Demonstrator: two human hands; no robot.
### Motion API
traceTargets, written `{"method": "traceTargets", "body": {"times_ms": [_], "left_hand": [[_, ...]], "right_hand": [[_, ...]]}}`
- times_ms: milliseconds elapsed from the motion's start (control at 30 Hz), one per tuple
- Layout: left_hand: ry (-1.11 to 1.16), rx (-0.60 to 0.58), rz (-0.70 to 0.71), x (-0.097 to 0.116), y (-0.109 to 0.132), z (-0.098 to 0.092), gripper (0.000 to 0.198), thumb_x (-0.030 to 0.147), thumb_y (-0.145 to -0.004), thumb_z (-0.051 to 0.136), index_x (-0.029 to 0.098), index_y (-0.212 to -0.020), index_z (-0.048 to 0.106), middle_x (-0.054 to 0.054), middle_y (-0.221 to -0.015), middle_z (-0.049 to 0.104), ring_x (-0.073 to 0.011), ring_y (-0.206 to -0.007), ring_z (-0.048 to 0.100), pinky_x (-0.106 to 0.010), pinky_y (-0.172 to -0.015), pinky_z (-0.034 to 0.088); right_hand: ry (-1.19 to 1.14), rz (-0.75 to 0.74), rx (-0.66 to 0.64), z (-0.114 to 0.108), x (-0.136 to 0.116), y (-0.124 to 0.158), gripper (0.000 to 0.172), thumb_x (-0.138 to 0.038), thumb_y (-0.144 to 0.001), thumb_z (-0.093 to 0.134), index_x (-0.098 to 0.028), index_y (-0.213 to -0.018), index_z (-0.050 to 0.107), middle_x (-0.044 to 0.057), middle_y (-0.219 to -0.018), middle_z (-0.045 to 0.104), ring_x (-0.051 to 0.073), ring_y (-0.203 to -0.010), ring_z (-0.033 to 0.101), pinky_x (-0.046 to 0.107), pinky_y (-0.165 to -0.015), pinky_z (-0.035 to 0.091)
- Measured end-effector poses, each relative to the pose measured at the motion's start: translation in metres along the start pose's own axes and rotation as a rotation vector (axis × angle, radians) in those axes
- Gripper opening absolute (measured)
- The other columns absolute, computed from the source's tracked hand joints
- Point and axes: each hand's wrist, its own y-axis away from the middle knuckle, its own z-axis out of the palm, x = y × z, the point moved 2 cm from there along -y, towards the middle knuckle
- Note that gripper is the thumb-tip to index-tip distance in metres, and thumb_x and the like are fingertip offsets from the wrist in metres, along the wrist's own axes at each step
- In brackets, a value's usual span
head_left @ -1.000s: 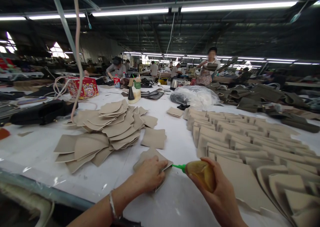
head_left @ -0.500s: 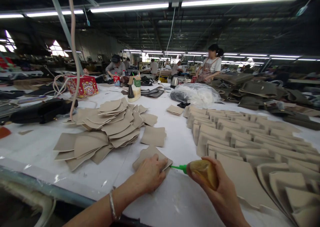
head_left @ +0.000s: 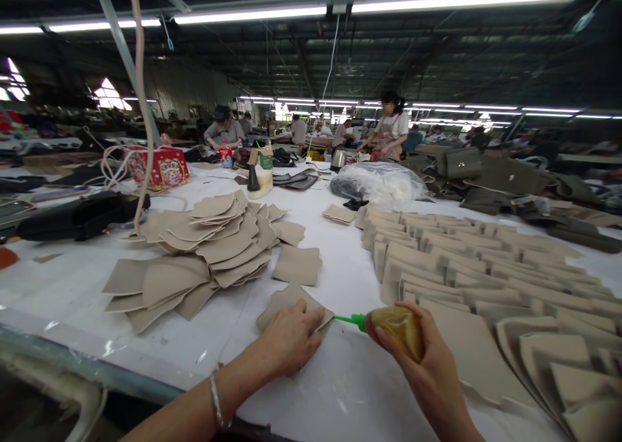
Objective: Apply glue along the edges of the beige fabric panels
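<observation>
My left hand [head_left: 294, 338] lies over a beige leather-like piece [head_left: 279, 299], its fingers bent and holding the piece near its right corner. My right hand [head_left: 425, 358] is wrapped round a squeeze bottle [head_left: 401, 328] of amber liquid. The bottle is tilted on its side, and its thin green nozzle [head_left: 350, 319] points left with the tip at the piece's corner. Another flat piece [head_left: 297, 265] lies just beyond my left hand. A loose heap of similar pieces [head_left: 228, 241] sits to the left.
Overlapping rows of beige pieces [head_left: 451, 267] cover the table's right side. Farther back are a clear plastic bag [head_left: 381, 183], a pale bottle with a dark top [head_left: 260, 181], a red patterned box [head_left: 159, 167] and a kettle [head_left: 338, 161]. A pale hose [head_left: 140, 72] hangs at left. Co-workers are behind.
The squeeze bottle has tilted slightly, its nozzle tip shifting a little up along the corner. My left hand stays on the piece. A standing co-worker behind has moved left and leaned down.
</observation>
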Motion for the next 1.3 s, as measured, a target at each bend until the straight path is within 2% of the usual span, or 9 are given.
{"method": "traceTargets", "body": {"times_ms": [167, 333, 500, 667, 833, 967, 1100, 1300], "left_hand": [[0.010, 0.014, 0.028, -0.001, 0.001, 0.000, 0.044, 0.034, -0.089, 0.037, 0.032, -0.132, 0.048, -0.008, -0.102, 0.056, -0.0265, -0.092, 0.060, -0.038, -0.082, 0.047], [0.011, 0.027, 0.039, -0.001, 0.001, -0.001, 0.044, 0.032, -0.090, 0.034, 0.032, -0.131, 0.048, -0.007, -0.100, 0.056, -0.0255, -0.090, 0.060, -0.037, -0.081, 0.046], [0.000, 0.012, 0.028, 0.001, 0.002, -0.002, 0.043, 0.031, -0.090, 0.033, 0.031, -0.131, 0.049, -0.007, -0.100, 0.056, -0.0237, -0.090, 0.059, -0.034, -0.082, 0.045], [0.008, 0.025, 0.028, 0.000, 0.002, -0.003, 0.044, 0.032, -0.090, 0.032, 0.032, -0.131, 0.049, -0.007, -0.101, 0.056, -0.0248, -0.087, 0.059, -0.036, -0.080, 0.046], [0.025, 0.035, 0.042, -0.003, 0.001, 0.000, 0.044, 0.031, -0.090, 0.032, 0.032, -0.130, 0.049, -0.008, -0.100, 0.056, -0.0250, -0.084, 0.059, -0.038, -0.078, 0.046], [0.026, 0.039, 0.039, -0.004, 0.001, 0.001, 0.046, 0.032, -0.091, 0.030, 0.033, -0.134, 0.045, -0.007, -0.101, 0.055, -0.0247, -0.086, 0.059, -0.037, -0.079, 0.046], [0.022, 0.026, 0.024, -0.004, 0.001, 0.001, 0.046, 0.033, -0.091, 0.031, 0.033, -0.135, 0.045, -0.006, -0.101, 0.055, -0.0229, -0.086, 0.060, -0.035, -0.080, 0.046], [0.044, 0.044, 0.012, -0.006, 0.001, 0.002, 0.047, 0.039, -0.091, 0.033, 0.031, -0.135, 0.045, -0.006, -0.103, 0.056, -0.0244, -0.090, 0.060, -0.036, -0.082, 0.046]], "right_hand": [[-0.062, 0.036, -0.088, 0.001, 0.003, 0.001, 0.049, -0.056, -0.077, 0.065, -0.025, -0.112, 0.050, 0.002, -0.095, 0.061, 0.026, -0.083, 0.059, 0.036, -0.076, 0.043], [-0.028, 0.011, -0.020, -0.001, 0.001, 0.000, 0.048, -0.056, -0.077, 0.065, -0.023, -0.110, 0.051, 0.003, -0.095, 0.061, 0.028, -0.086, 0.058, 0.037, -0.076, 0.042], [-0.106, 0.042, -0.114, 0.002, 0.006, 0.004, 0.050, -0.056, -0.077, 0.065, -0.025, -0.113, 0.049, 0.002, -0.097, 0.060, 0.026, -0.086, 0.058, 0.036, -0.078, 0.042], [-0.096, 0.032, -0.075, 0.001, 0.010, 0.004, 0.048, -0.053, -0.077, 0.066, -0.025, -0.112, 0.049, 0.002, -0.097, 0.059, 0.026, -0.086, 0.058, 0.035, -0.077, 0.042], [-0.192, 0.066, -0.197, 0.005, 0.010, 0.014, 0.049, -0.052, -0.078, 0.067, -0.025, -0.114, 0.048, 0.001, -0.101, 0.059, 0.024, -0.089, 0.058, 0.033, -0.079, 0.042], [-0.177, 0.060, -0.158, 0.005, 0.011, 0.018, 0.048, -0.051, -0.079, 0.066, -0.025, -0.114, 0.047, 0.002, -0.103, 0.057, 0.024, -0.091, 0.057, 0.032, -0.082, 0.041], [-0.180, 0.057, -0.224, 0.006, 0.015, 0.021, 0.048, -0.052, -0.079, 0.066, -0.025, -0.114, 0.048, 0.001, -0.103, 0.059, 0.024, -0.090, 0.057, 0.031, -0.079, 0.042], [-0.164, 0.074, -0.203, 0.006, 0.018, 0.028, 0.051, -0.053, -0.077, 0.067, -0.025, -0.115, 0.047, 0.000, -0.101, 0.059, 0.023, -0.088, 0.058, 0.030, -0.078, 0.042]]}}
